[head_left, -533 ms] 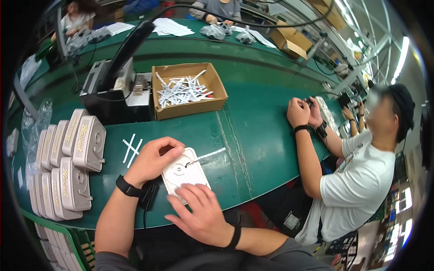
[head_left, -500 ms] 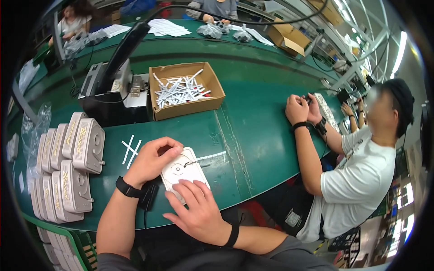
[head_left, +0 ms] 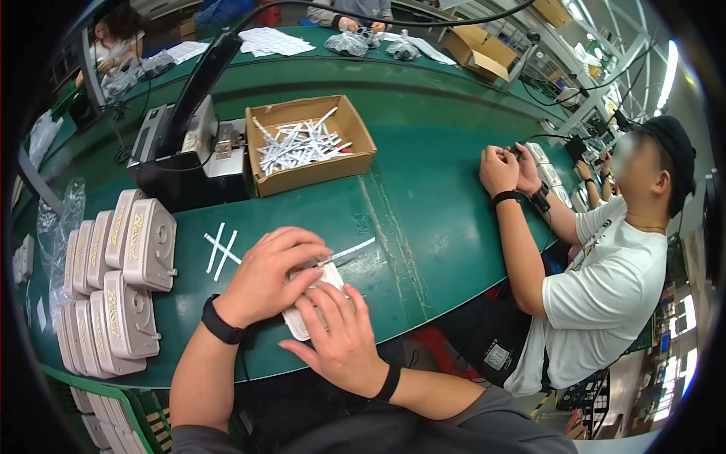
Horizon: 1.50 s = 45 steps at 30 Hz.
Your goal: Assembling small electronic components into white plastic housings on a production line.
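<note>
The white plastic housing [head_left: 314,299] lies flat on the green worktop [head_left: 446,219], near its front edge, at about 6 o'clock from the cardboard box [head_left: 308,142] of white strips. The left hand [head_left: 268,274] lies over its upper half with the fingers together and curled down onto it; the right hand [head_left: 344,340] presses from 5 o'clock with the fingers spread flat on its lower part. Neither hand lifts it; both pin it to the worktop.

Judging by its thin moulded shell, it is probably light and stiff, with a smooth face that could slide on the mat, so the rounded outer rim looks the safest place to take hold, not the middle. A thin white strip [head_left: 349,251] juts from under the left hand toward 2 o'clock; it looks slight and bendable, easily kinked.

Most of the housing is covered by the two hands, so its face and whatever the strip meets there cannot be made out. Whether the left fingertips pinch the strip cannot be told. At 9 o'clock, rows of grey housings [head_left: 125,284] stand on edge, the lowest cut off by the dark rim. Three loose strips [head_left: 221,250] lie crossed at 10 o'clock.
</note>
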Each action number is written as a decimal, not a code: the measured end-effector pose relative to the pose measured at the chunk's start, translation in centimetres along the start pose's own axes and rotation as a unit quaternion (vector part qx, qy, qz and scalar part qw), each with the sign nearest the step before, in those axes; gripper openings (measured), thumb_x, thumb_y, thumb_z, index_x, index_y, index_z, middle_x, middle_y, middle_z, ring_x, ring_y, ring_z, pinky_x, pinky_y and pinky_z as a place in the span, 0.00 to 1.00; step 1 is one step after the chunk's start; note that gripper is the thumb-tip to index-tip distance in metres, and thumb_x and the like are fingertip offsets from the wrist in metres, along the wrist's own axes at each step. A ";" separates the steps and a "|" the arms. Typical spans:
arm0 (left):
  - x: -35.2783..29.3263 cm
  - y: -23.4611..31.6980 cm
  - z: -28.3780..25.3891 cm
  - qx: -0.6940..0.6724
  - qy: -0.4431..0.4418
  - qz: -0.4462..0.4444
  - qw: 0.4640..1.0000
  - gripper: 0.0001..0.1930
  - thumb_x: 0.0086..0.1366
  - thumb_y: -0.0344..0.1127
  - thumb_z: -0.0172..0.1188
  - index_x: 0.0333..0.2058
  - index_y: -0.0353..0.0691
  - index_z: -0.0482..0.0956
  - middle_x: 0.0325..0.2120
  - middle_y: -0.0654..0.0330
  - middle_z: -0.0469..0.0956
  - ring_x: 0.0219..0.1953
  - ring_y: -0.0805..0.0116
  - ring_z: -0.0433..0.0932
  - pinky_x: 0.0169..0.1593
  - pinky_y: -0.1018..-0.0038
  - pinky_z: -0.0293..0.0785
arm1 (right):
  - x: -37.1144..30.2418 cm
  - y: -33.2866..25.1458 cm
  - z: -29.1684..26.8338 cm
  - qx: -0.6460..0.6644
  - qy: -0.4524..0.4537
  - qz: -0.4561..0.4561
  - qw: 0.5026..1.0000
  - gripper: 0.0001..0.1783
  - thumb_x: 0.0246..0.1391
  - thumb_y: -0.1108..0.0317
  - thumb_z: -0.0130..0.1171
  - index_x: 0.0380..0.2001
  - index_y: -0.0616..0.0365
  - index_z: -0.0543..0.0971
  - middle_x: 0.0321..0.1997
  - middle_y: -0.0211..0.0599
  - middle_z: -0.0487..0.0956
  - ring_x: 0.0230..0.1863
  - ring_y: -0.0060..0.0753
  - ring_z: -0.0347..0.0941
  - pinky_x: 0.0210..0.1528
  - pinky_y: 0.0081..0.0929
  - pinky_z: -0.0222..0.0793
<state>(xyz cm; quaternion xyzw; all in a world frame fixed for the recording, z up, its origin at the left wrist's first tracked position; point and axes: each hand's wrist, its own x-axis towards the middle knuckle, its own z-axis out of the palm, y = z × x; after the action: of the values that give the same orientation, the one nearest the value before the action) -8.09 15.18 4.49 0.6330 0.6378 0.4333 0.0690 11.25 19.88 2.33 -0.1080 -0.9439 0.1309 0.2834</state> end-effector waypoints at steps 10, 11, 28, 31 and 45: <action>0.2 0.1 0.0 0.038 0.027 -0.017 0.999 0.16 0.61 0.24 0.68 0.50 0.38 0.85 0.40 0.53 0.85 0.48 0.52 0.83 0.54 0.63 0.79 | 0.5 4.0 -1.6 0.008 0.006 0.016 1.000 0.34 0.49 0.55 0.79 0.56 0.56 0.77 0.64 0.51 0.73 0.69 0.58 0.69 0.71 0.57 0.62; 0.2 0.5 0.0 0.032 0.038 -0.038 0.998 0.17 0.62 0.24 0.67 0.51 0.38 0.85 0.40 0.53 0.85 0.47 0.52 0.83 0.54 0.63 0.79 | 0.6 4.6 -2.2 0.007 0.012 0.027 1.000 0.34 0.48 0.55 0.79 0.55 0.56 0.77 0.65 0.53 0.72 0.69 0.59 0.68 0.71 0.56 0.63; -0.6 0.5 -0.7 0.010 0.063 -0.086 0.994 0.15 0.65 0.30 0.70 0.50 0.38 0.84 0.38 0.53 0.86 0.42 0.54 0.86 0.48 0.65 0.80 | 5.0 17.4 -8.0 -0.185 0.063 0.040 0.980 0.37 0.46 0.60 0.80 0.57 0.60 0.75 0.62 0.52 0.75 0.64 0.61 0.72 0.65 0.50 0.70; 0.0 0.5 0.0 0.030 0.034 -0.059 0.997 0.13 0.67 0.34 0.70 0.49 0.38 0.85 0.40 0.54 0.86 0.42 0.54 0.86 0.47 0.64 0.81 | 5.4 15.1 -7.9 -0.096 0.012 -0.008 0.995 0.33 0.49 0.63 0.79 0.56 0.60 0.77 0.59 0.49 0.77 0.60 0.55 0.75 0.62 0.45 0.72; -7.8 5.3 -9.2 0.450 0.293 -0.211 0.817 0.21 0.59 0.34 0.76 0.51 0.39 0.84 0.49 0.52 0.82 0.48 0.46 0.83 0.52 0.59 0.80 | 10.5 12.0 0.7 0.362 -0.281 0.051 0.887 0.14 0.61 0.67 0.71 0.45 0.64 0.83 0.36 0.35 0.84 0.37 0.27 0.81 0.45 0.27 0.79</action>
<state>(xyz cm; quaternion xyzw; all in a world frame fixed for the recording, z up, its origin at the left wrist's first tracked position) -8.56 3.22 9.97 0.2865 0.8700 0.2377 -0.3233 3.84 33.96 3.37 -0.0045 -0.8641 0.5030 0.0189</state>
